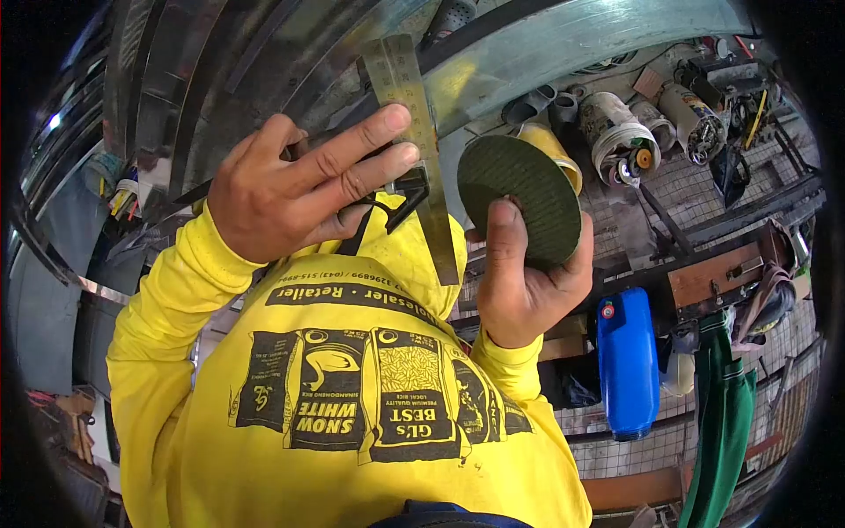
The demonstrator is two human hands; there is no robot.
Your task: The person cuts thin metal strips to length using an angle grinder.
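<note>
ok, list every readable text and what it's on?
Yellow shirt, upside down in view:
"olesaler • Retailer" (start unclear)
"3296899 / (043) 515-899" (ends unclear)
"SNOW WHITE"
"SINANDOMENG RICE"
"GL's BEST"
"PREMIUM QUALITY LOCAL RICE"
"25Kg"
Other shirt print: too small.
Ruler numbers: too small.
Rightmost bucket print: blurred.

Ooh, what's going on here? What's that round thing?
A person in a yellow shirt is holding up two things. The left hand holds a marked metal ruler, and the right hand grips a dark green disc. They're side by side with a small gap showing. A blue container is off to the right.
</note>
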